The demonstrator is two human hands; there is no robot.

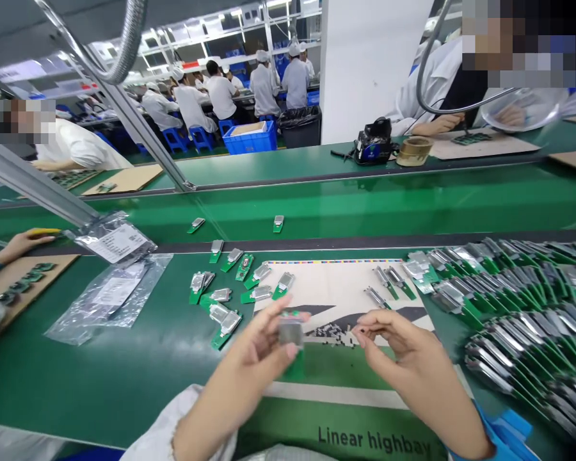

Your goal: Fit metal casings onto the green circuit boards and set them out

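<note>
Green circuit board with silver metal casing [291, 334]: pinched in left hand [256, 357], thumb opposing fingers. Tiny black part [363, 330]: fingertip-pinched in right hand [403, 349].

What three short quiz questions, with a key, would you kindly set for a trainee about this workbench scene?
1. Which of the person's hands holds a green circuit board topped with a flat silver metal block?

2. True or false: the loose heap of tiny black and grey parts lies to the left of the person's right hand in this view.

3. Fill in the missing word: the dark lettering on the printed sheet with green and cream bands reads "Linear ____".

Key:
1. The left hand.
2. True.
3. highbay.
</note>
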